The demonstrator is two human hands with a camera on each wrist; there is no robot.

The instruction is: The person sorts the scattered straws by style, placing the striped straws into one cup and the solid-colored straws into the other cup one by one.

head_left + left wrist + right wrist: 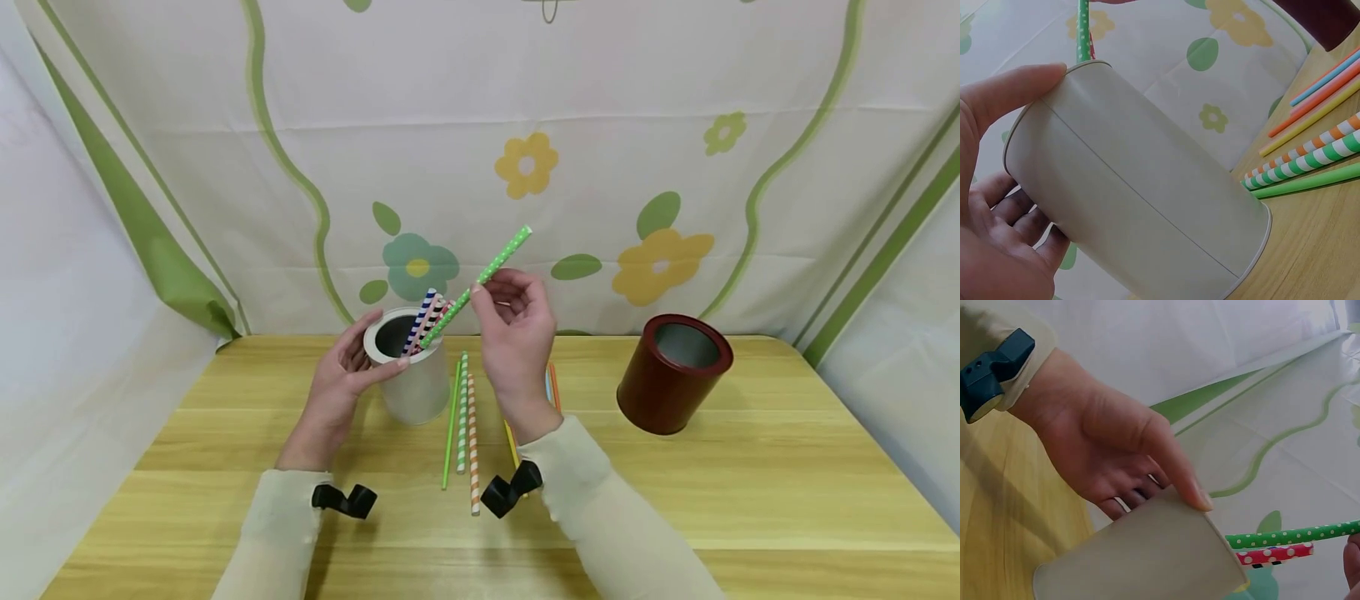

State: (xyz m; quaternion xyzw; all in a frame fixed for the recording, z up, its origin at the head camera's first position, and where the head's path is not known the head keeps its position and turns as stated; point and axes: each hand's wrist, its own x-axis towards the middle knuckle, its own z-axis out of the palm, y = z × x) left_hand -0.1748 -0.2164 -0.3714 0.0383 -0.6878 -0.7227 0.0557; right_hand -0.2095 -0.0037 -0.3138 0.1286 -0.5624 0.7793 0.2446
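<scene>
My left hand [337,392] holds a white can [416,390], thumb along the near rim and fingers around its far-left side. Several patterned paper straws stand in the can, among them a blue-striped straw [418,322] leaning right. Above the rim, my right hand [521,346] pinches a green straw with white dots [510,250] between thumb and fingers. That straw slants, its lower end at the can's mouth. In the right wrist view a red dotted straw [1275,554] pokes out beside it. How deep the green straw's lower end sits is hidden behind the can wall.
Loose straws lie right of the can: a plain green straw [452,429], a green-striped straw [462,417] and an orange-striped straw [473,450]. Yellow, orange and blue straws [1316,115] lie farther right, partly under my right arm. A dark red can [667,387] stands at right. A patterned curtain [450,167] hangs behind the table.
</scene>
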